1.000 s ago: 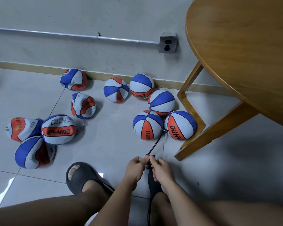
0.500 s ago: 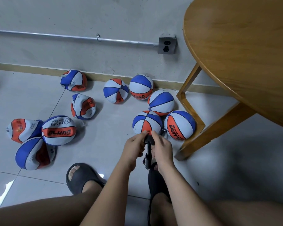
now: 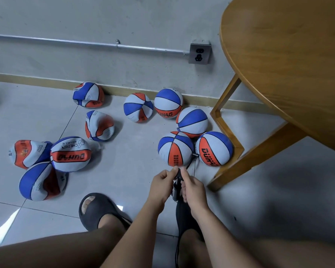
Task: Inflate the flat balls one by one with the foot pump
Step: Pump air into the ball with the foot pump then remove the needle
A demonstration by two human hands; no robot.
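Floor stock, listed from 9 o'clock round to 3 o'clock. 5 flat balls (image 3: 71,154): creased and slack, on the tiles at 9 to 11 o'clock of the hands, well apart from them. Left hand (image 3: 161,185): fingers curled round the left end of the pump handle. Foot pump (image 3: 176,190): black, its shaft's long axis runs 6 to 12 o'clock in the view, handle at the far end between the 2 hands, base hidden near the right sandal (image 3: 183,213). Right hand (image 3: 193,189): fingers curled round the right end of the same handle, so neither hand is the nearer. Ball on the hose (image 3: 175,149): round, at 12 o'clock, just beyond the fingertips. Connector (image 3: 196,155): at that ball's 3 o'clock side, with the thin hose (image 3: 194,168) dropping back toward the pump. 4 further round balls at 11 to 2 o'clock. Judged: the next stroke runs straight along the shaft toward 6 o'clock, shared evenly by both hands.
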